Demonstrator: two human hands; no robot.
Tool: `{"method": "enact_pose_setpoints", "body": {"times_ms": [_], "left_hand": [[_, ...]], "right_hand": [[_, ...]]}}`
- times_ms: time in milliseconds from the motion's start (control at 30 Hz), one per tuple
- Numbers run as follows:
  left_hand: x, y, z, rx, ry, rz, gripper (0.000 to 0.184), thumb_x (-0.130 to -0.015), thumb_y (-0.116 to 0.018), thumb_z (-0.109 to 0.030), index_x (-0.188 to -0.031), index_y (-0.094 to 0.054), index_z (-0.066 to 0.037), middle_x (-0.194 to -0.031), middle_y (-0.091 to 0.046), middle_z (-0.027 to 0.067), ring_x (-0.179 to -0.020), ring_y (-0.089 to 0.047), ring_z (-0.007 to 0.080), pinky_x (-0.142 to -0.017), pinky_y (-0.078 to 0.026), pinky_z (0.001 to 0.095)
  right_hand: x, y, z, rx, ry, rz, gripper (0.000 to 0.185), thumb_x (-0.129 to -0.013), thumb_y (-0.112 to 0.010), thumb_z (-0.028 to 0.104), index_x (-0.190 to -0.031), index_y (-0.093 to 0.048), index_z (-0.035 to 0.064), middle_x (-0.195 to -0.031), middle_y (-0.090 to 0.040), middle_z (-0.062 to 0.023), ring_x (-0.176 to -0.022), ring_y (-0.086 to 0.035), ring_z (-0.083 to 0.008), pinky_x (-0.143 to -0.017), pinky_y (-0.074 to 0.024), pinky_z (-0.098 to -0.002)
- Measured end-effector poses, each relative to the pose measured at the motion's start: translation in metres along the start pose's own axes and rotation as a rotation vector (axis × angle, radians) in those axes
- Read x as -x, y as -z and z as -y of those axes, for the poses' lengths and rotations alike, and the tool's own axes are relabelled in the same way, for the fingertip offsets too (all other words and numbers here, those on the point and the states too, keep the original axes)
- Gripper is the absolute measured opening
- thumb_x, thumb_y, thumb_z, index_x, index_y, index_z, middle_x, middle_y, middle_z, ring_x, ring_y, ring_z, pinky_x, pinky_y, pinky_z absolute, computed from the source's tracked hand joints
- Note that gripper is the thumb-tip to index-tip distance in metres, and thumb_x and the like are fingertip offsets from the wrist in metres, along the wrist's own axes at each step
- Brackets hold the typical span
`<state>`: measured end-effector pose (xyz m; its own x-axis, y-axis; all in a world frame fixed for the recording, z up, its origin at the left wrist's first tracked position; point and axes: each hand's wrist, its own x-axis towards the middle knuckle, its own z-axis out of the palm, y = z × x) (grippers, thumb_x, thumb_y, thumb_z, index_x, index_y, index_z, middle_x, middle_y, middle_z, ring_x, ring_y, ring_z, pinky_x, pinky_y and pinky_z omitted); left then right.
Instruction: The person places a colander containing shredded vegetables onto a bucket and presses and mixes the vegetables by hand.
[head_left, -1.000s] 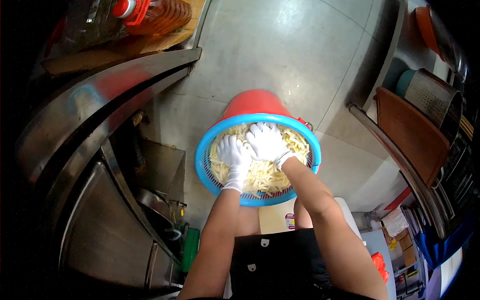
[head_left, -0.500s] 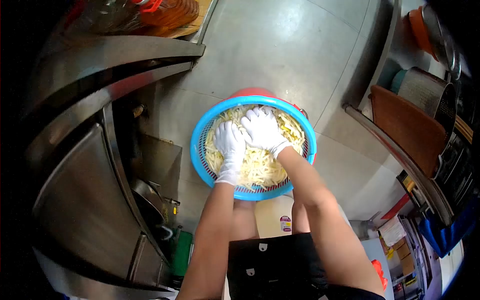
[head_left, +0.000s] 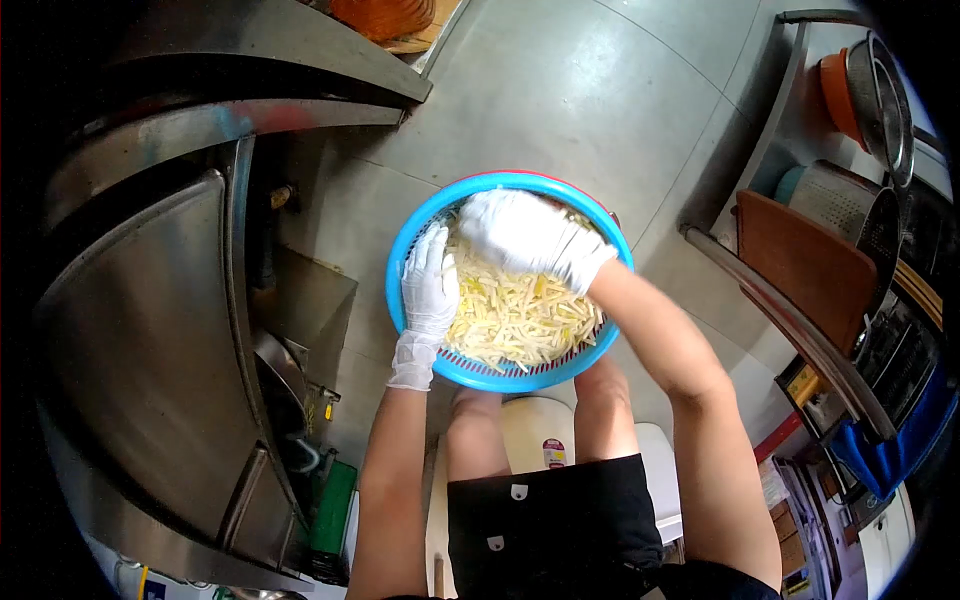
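Note:
A blue plastic colander (head_left: pixel 408 345) is filled with pale yellowish-white vegetable strips (head_left: pixel 520 310). My left hand (head_left: pixel 430 285), in a thin white glove, lies along the inner left side of the colander, fingers stretched out and fairly close together against the strips. Toward the far rim, my right hand (head_left: pixel 515 232) reaches over the strips in the same kind of white glove. Its fingers point left and are smeared by motion, so their grip does not show. Under the colander, a sliver of a red basin (head_left: pixel 545 174) shows at the back.
Grey floor tiles (head_left: pixel 560 90) lie beyond the colander. A stainless steel unit (head_left: pixel 150 350) stands at left. On the right, a metal shelf rail (head_left: pixel 790 330) runs beside a brown board (head_left: pixel 800 265) and a perforated metal pan (head_left: pixel 835 205). A cream-coloured container (head_left: pixel 535 430) stands between my legs.
My left hand has shifted left, from on top of the strips to the colander's side. The right hand has turned, its fingers now pointing left, its wrist farther right. The view has shifted slightly.

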<state>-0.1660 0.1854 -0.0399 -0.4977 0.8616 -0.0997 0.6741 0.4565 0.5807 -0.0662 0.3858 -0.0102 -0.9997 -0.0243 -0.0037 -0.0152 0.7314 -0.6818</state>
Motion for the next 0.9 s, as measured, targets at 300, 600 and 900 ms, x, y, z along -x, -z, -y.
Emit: {"method": "enact_pose_setpoints", "body": {"times_ms": [300,600,900], "left_hand": [[-0.022,-0.02,0.007,0.31,0.28,0.106,0.049,-0.102,-0.037,-0.031,-0.133,-0.051,0.003,-0.137,-0.052,0.0238,-0.128,-0.047,0.0377,-0.109,-0.036,0.0415],[-0.062,-0.028,0.015,0.211,0.439,0.485,0.065,-0.099,-0.028,-0.053,-0.123,-0.059,-0.001,-0.129,-0.057,0.0244,-0.121,-0.05,0.0436,-0.104,-0.037,0.0461],[-0.019,-0.015,-0.016,-0.004,0.053,0.416,0.051,-0.092,-0.052,-0.048,-0.124,-0.058,-0.008,-0.123,-0.058,0.0171,-0.112,-0.054,0.0378,-0.098,-0.039,0.0503]], "right_hand": [[0.005,-0.059,-0.031,-0.115,-0.472,0.017,0.047,-0.094,-0.052,0.036,-0.117,-0.058,-0.0045,-0.114,-0.061,-0.0283,-0.112,-0.056,-0.0418,-0.102,-0.0417,-0.0475],[-0.033,-0.069,-0.05,-0.285,-0.707,0.335,0.061,-0.09,-0.042,0.055,-0.114,-0.067,0.0044,-0.123,-0.062,-0.0222,-0.116,-0.058,-0.0357,-0.101,-0.0436,-0.0443],[0.047,-0.05,0.009,-0.036,-0.482,0.035,0.049,-0.084,-0.053,0.044,-0.113,-0.066,0.0064,-0.117,-0.063,-0.0163,-0.122,-0.05,-0.0377,-0.112,-0.0244,-0.0599]]}}
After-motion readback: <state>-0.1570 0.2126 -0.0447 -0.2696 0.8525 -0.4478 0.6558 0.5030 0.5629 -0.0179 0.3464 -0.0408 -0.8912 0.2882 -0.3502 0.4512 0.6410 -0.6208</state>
